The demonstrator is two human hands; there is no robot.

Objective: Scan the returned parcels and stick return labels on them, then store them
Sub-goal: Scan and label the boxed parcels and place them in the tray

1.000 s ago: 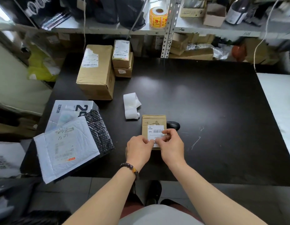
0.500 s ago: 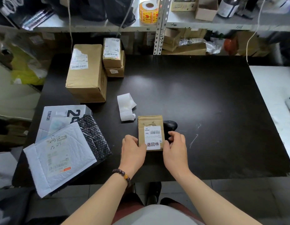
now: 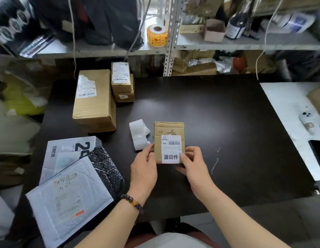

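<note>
The black table (image 3: 227,122) is laid out as it was a second ago. The large cardboard box (image 3: 94,104) at the far left and the white padded mailer (image 3: 66,199) on the near-left pile are not shifted.

What has changed is the small parcel (image 3: 169,129). A second ago it lay flat on the table while a label was pressed down on it. Now it is taken by both sides near the front middle of the table and appears to be tipped up towards the camera. Whether it is fully clear of the surface cannot be told. The dark scanner seen beside it half a second ago is no longer visible and is probably hidden behind it.

The parcel's left edge is gripped by the left hand (image 3: 144,169), thumb on the front face. Its lower right corner is pinched by the right hand (image 3: 195,167).

The strip of white backing paper (image 3: 138,134) is left just beside the parcel. The return label (image 3: 171,157) sits flat on the lower part of the face, no longer pressed.

Labelling is therefore judged done, and storing is what remains.
</note>
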